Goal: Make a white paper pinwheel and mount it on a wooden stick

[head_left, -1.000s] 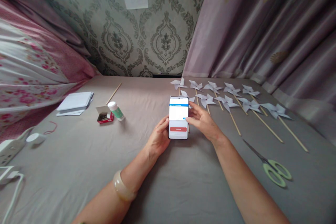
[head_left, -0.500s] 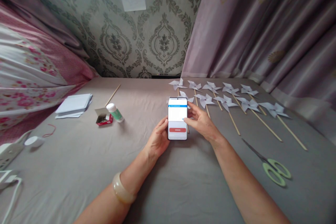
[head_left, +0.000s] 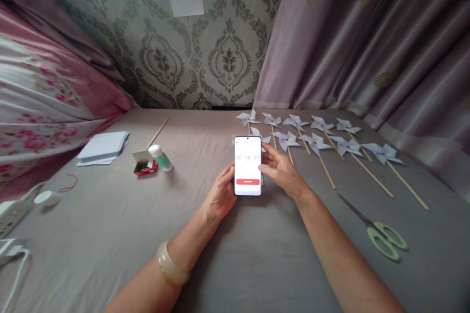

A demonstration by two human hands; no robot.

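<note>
A smartphone (head_left: 247, 168) is held upright in the middle of the view, its lit screen showing a timer of 00:10:37 above a red button. My left hand (head_left: 221, 190) is closed on its left edge, thumb along the side. On the opposite edge my right hand (head_left: 281, 171) grips it too, with the thumb by the screen's right border and fingers behind. Just beyond the phone lie several white paper pinwheels (head_left: 317, 142) on wooden sticks, in two rows. The phone partly covers one pinwheel (head_left: 266, 143).
Green-handled scissors (head_left: 382, 239) lie at the right. To the left are a glue stick (head_left: 161, 158), a small red box (head_left: 146, 168) of tiny dark items, a wooden stick (head_left: 157, 133), stacked white paper (head_left: 103, 146), a white cap (head_left: 47, 199) and a power strip (head_left: 12, 217).
The phone's screen has switched from a page with a blue banner to a plain white timer page. Both hands hold nearly the same position.
</note>
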